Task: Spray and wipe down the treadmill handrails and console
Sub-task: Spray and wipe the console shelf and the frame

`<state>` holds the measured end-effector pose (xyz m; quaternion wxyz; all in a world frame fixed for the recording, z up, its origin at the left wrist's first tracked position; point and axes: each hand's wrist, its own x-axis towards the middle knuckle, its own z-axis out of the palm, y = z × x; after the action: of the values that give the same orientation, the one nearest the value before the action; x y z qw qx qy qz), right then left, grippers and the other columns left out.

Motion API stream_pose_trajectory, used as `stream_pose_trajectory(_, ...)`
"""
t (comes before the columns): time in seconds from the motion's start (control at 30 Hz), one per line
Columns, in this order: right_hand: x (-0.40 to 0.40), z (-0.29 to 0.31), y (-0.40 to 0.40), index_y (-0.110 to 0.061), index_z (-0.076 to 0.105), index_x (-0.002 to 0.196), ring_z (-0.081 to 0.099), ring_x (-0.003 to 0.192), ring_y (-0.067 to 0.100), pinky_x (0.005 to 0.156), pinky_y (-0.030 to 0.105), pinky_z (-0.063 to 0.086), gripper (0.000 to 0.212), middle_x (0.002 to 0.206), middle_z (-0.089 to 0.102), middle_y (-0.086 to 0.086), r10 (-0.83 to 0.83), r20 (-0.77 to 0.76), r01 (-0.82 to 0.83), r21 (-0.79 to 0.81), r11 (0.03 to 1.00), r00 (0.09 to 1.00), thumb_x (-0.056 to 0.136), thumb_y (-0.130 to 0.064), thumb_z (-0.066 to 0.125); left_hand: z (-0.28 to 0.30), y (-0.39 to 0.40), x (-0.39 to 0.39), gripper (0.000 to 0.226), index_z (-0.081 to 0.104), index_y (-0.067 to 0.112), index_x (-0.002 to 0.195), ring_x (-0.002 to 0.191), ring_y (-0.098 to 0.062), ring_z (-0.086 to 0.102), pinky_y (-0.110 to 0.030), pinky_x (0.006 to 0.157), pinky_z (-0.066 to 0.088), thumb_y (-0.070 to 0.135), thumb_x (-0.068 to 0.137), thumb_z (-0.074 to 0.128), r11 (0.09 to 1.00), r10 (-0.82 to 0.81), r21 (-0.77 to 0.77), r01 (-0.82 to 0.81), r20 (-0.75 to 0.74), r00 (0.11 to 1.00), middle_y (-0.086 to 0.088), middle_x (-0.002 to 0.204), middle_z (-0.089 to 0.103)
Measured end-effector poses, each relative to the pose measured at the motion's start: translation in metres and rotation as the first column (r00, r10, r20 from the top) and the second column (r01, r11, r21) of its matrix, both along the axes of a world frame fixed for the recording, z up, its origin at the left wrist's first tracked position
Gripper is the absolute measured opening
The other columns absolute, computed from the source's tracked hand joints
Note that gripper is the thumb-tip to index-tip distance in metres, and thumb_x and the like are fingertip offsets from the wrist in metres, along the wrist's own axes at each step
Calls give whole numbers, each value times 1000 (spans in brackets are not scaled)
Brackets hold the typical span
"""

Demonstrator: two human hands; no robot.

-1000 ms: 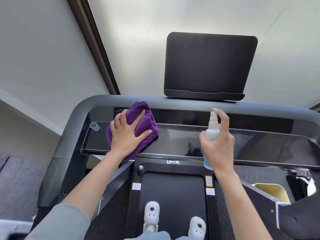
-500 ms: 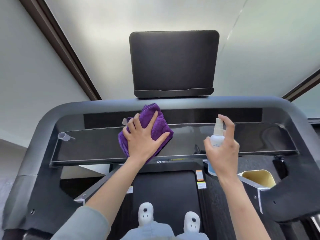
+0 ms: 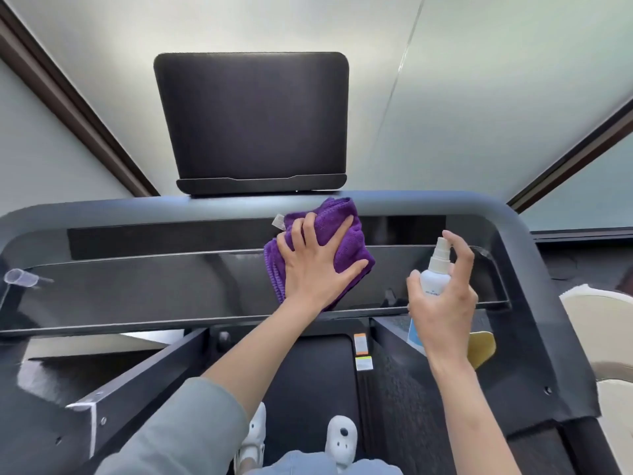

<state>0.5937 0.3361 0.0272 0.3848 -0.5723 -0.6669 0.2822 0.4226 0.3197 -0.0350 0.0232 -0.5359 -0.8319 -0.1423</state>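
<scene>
1. The glossy black console shelf (image 3: 144, 296) runs left to right across the middle of the frame, its long axis horizontal, with the grey handrail frame (image 3: 102, 210) arching over it.
2. The purple cloth (image 3: 346, 234) lies bunched on the shelf just right of centre, its upper edge touching the rail.
3. The left hand (image 3: 317, 269) presses flat on the cloth, fingers spread and straight, nothing pinched.
4. The right hand (image 3: 442, 303), lower right of the cloth and near it, is wrapped around the white spray bottle (image 3: 435, 272), held upright with the forefinger resting on the nozzle top.
5. The unwiped stretch to the right probably comes next; it lies between the two hands and under the bottle, so the left hand would sweep along the shelf's length toward the right hand.
6. Farther out: a dark tablet stand (image 3: 251, 121) at upper centre, a small clear cup (image 3: 19, 277) at the shelf's left end, white shoes (image 3: 340, 437) at bottom.
</scene>
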Motion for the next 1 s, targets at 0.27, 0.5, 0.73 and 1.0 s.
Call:
stream_pose_trajectory(0.27,62,-2,22,-37,39,131,62,65,36,65,47,54,59,85,62,5,-93,-38,91,-35,995,995,86,-6,61,-3,63,77,66,34,47,144,133,-32,20,-59,106,8,75,84,33,991,-134,-25,132,-56,989,-11,142,19)
stream_pose_trajectory(0.5,89,8,26,-35,39,132,63,57,35,61,52,55,59,84,64,8,-126,-51,127,4,992,991,87,-5,61,7,103,139,52,42,41,139,135,-31,10,-57,105,-1,63,94,32,930,-349,-130,345,-6,937,-10,148,16)
stream_pose_trajectory(0.73,86,14,15,-32,39,131,62,54,32,57,50,54,58,82,63,7,-159,-37,161,49,986,987,86,-4,62,10,97,134,58,43,43,140,140,-28,10,-48,110,-7,70,89,41,810,-566,-128,573,89,820,-6,151,23)
stream_pose_trajectory(1.0,69,11,-8,-35,38,132,63,63,39,65,53,54,59,84,62,7,-193,-23,193,39,980,981,86,-6,61,7,68,96,55,51,45,130,137,-25,17,-49,111,0,74,84,45,868,-488,-41,495,115,865,-4,145,30)
